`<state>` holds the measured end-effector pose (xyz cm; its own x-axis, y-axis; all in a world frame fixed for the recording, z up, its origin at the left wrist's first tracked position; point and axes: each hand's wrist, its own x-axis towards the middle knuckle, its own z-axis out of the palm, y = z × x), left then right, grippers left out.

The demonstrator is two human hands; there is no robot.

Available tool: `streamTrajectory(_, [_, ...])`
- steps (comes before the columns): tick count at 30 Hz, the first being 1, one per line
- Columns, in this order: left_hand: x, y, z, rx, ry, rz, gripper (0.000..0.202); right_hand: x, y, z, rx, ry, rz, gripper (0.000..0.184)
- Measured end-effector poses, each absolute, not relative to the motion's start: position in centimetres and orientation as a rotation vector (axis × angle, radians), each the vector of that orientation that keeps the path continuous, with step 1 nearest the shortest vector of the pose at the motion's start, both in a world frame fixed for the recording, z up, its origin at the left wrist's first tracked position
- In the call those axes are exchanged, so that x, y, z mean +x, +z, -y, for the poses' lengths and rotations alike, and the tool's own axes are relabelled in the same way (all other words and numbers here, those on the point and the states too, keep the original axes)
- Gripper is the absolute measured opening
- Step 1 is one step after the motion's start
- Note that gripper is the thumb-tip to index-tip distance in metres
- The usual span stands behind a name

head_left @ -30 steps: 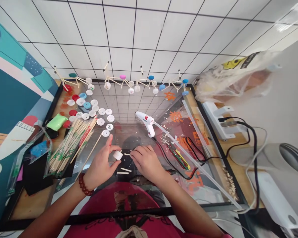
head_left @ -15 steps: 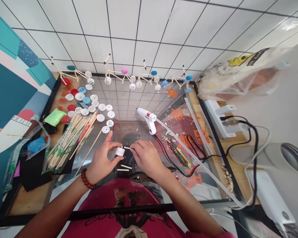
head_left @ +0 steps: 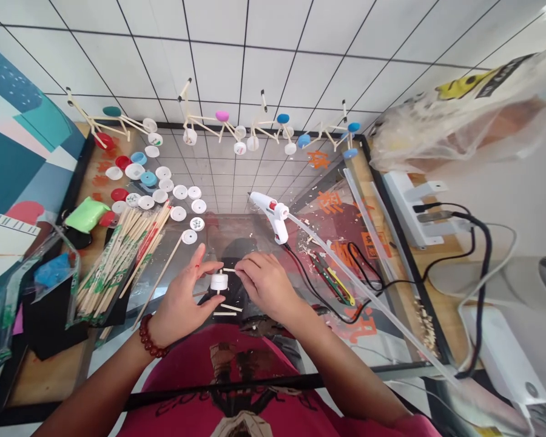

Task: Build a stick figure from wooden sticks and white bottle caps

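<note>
My left hand (head_left: 185, 298) pinches a white bottle cap (head_left: 219, 281) between thumb and fingers, just above the glass table top (head_left: 264, 340). My right hand (head_left: 264, 285) is closed on a short wooden stick (head_left: 230, 270) whose end meets the cap. Two more short stick pieces (head_left: 225, 310) lie on the glass below the cap. A white hot glue gun (head_left: 273, 215) rests on the glass just beyond my right hand, its black cord running right.
Loose bottle caps (head_left: 164, 185) and a bundle of chopsticks (head_left: 118, 258) lie at the left. Stick-and-cap models (head_left: 236, 130) line the tiled wall. Clear glue sticks (head_left: 368, 285), a power strip (head_left: 412, 206), cables and a plastic bag (head_left: 459, 121) fill the right side.
The camera has tipped slightly, shifting the scene. My hands stay together on the cap and stick; the cap has turned a little and moved closer to my right fingers.
</note>
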<state>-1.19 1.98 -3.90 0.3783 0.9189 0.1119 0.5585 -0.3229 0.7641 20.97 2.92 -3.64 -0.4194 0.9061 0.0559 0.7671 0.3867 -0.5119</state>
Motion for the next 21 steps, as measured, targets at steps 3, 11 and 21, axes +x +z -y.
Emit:
streamTrajectory(3, [-1.2, -3.9, -2.1, 2.017, 0.721, -1.259, 0.106, 21.2, -3.3, -2.7, -1.459, 0.586, 2.318, 0.013])
streamTrajectory(11, [-1.4, -4.1, -2.0, 1.996, 0.664, -1.291, 0.103, 23.2, -2.6, -2.1, -1.507, 0.634, 2.240, 0.021])
streamTrajectory(21, [-1.4, -3.4, -2.0, 2.047, 0.577, -1.308, 0.099, 22.7, -3.6, -2.3, -1.435, 0.637, 2.152, 0.012])
